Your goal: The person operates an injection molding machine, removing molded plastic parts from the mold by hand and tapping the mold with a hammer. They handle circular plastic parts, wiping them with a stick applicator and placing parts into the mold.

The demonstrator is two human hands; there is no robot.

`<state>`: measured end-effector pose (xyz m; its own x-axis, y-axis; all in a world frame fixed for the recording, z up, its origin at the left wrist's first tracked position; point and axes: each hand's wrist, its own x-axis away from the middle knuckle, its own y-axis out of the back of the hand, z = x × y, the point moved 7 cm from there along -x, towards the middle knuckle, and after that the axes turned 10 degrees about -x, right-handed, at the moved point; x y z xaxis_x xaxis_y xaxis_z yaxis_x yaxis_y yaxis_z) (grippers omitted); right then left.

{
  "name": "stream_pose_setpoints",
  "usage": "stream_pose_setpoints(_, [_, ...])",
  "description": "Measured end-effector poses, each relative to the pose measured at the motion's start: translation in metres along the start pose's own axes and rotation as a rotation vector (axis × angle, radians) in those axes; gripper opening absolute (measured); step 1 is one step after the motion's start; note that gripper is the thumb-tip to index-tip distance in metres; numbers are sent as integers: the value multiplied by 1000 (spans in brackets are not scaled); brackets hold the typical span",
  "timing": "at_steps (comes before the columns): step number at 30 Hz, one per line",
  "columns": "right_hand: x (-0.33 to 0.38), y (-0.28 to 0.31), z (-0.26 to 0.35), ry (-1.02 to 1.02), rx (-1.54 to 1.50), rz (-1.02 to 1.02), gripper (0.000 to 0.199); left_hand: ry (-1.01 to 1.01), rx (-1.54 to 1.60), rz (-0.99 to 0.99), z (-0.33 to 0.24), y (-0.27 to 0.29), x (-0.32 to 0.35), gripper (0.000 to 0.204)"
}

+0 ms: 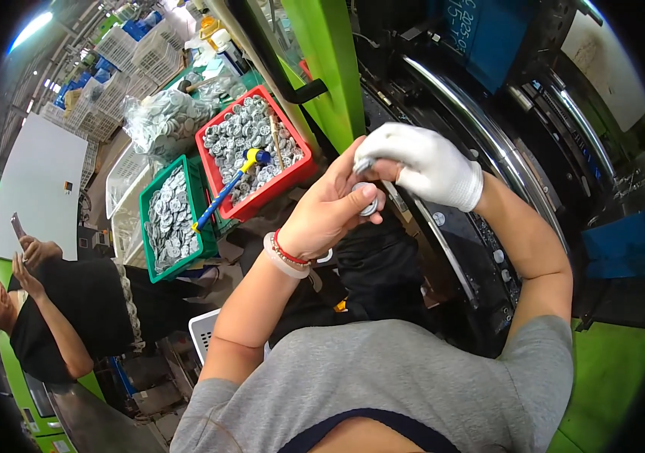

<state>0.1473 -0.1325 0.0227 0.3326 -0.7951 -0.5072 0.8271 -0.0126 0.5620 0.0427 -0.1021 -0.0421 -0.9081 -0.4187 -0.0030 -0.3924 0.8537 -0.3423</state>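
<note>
In front of my body, my left hand (330, 205) is bare, with a red and a pale bracelet at its wrist. Its thumb and fingers close round a small round grey disc (368, 202). My right hand (429, 164), in a white glove, is bent over the left fingertips. A second grey piece (364, 164) shows at its pinched fingertips; its shape is partly hidden. To the left, a red bin (275, 192) holds many similar round grey parts. Across its near side lies a blue-and-yellow hammer (226, 195).
A green bin (158, 276) of grey discs adjoins the red one, with a clear bag of discs (167, 121) behind. At far left a person (73, 309) in black holds a phone. Machinery with shiny rods (481, 128) fills the right; a green post (326, 68) stands ahead.
</note>
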Motion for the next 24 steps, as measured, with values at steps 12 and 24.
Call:
stream_pose_setpoints(12, [7,1,18,308,369,-175,30,173,293,-232,6,3,-1,27])
stream_pose_setpoints(24, [25,9,-31,-328,-759,-139,32,173,164,-86,10,-15,-15,18])
